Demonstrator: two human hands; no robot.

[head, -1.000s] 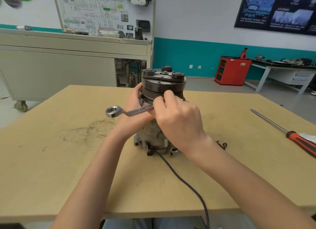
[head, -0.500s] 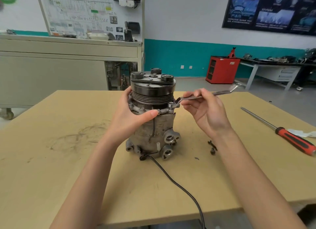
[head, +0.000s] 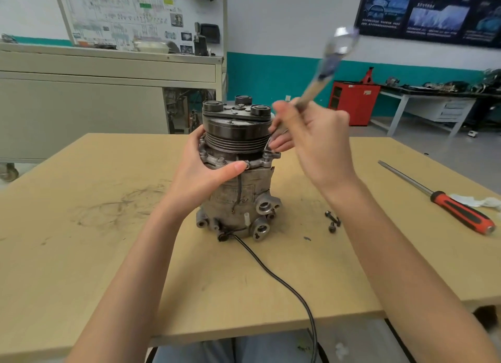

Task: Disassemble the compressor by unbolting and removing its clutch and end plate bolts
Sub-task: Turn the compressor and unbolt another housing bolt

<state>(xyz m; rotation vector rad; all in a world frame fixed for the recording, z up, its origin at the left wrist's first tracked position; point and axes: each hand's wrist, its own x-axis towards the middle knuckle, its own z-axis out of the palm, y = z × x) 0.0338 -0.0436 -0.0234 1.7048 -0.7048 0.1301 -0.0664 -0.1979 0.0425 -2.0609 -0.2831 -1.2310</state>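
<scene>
At the middle of the pale wooden table [head: 81,254], the grey metal compressor [head: 235,189] stands upright on its end, its black grooved pulley [head: 235,137] and clutch plate uppermost. Being tall on a narrow footing, it could tip if the spanner pulls sideways harder than the one steadying hand resists. The silver ring spanner [head: 329,61] is blurred and angled up to the far right; whether its lower end sits on a flange bolt I cannot tell, and a poor seat could slip and round the head. Loose black bolts [head: 333,221] to the right could roll off. The left hand [head: 200,172] wraps the housing, thumb pressed across the flange; the right hand [head: 317,143] curls tightly round the spanner's shank.
</scene>
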